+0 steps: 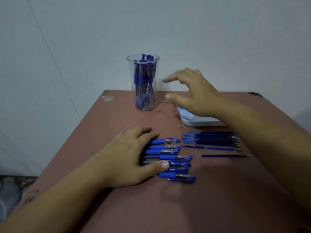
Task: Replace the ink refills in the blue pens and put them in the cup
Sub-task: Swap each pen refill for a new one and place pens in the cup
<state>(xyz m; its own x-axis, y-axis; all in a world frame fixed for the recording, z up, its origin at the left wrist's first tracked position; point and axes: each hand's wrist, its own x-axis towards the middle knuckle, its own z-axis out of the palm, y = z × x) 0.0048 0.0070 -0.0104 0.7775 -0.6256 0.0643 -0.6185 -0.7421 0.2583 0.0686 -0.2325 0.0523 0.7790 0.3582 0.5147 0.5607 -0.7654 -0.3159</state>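
Observation:
A clear plastic cup (144, 83) stands at the table's far edge and holds several blue pens. A row of several blue pens (171, 158) lies in the middle of the table. My left hand (134, 153) rests flat on the left ends of these pens, thumb across one of them. To their right lie several dark blue ink refills (213, 140), side by side. My right hand (193, 91) hovers in the air just right of the cup, fingers spread and empty, slightly blurred.
A white tray (198, 121) with something pale blue inside sits behind the refills, partly hidden under my right forearm. The reddish-brown table (117, 115) has chipped paint near the cup. A grey wall rises right behind the table.

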